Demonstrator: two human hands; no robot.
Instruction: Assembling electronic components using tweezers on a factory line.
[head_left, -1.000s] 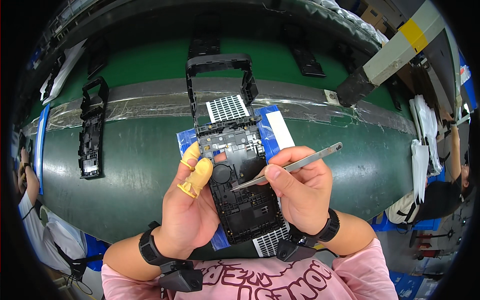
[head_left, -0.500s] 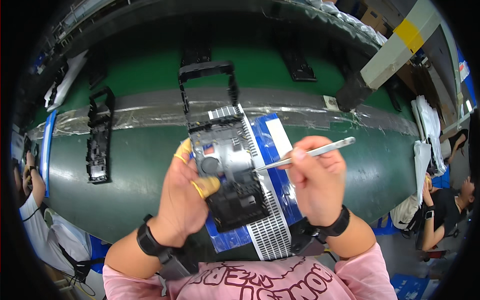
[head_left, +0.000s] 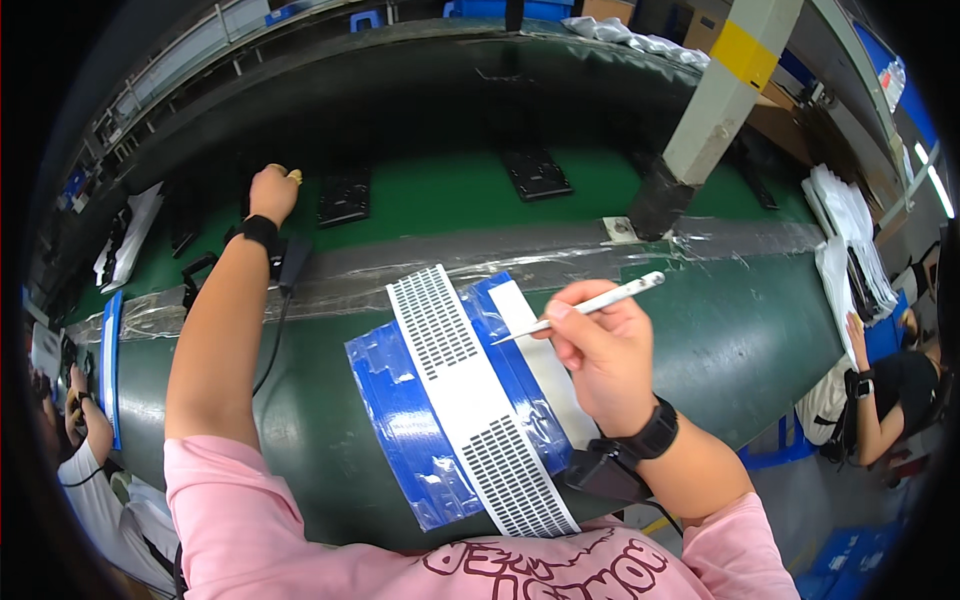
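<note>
My left hand [head_left: 272, 192] is stretched far out to the back left over the green conveyor belt [head_left: 450, 205], fingers curled, with yellow finger cots on the tips. Whether a dark part is still in it I cannot tell. My right hand [head_left: 600, 360] hovers over the near table edge and pinches a pair of silver tweezers [head_left: 590, 303], tips pointing left. Under it lies a white strip with grids of small stickers [head_left: 455, 390] on a blue plastic sheet [head_left: 400, 430].
Black frame parts [head_left: 345, 195] [head_left: 537, 172] lie on the belt, another [head_left: 195, 275] at its near left edge. A grey post with a yellow band [head_left: 700, 120] stands back right. White sheets [head_left: 840, 210] are stacked right. Co-workers sit at right [head_left: 880, 390] and left [head_left: 85, 430].
My left hand held a black frame assembly over the blue sheet; it has now reached out to the belt at the back left. The right hand stays put with the tweezers.
</note>
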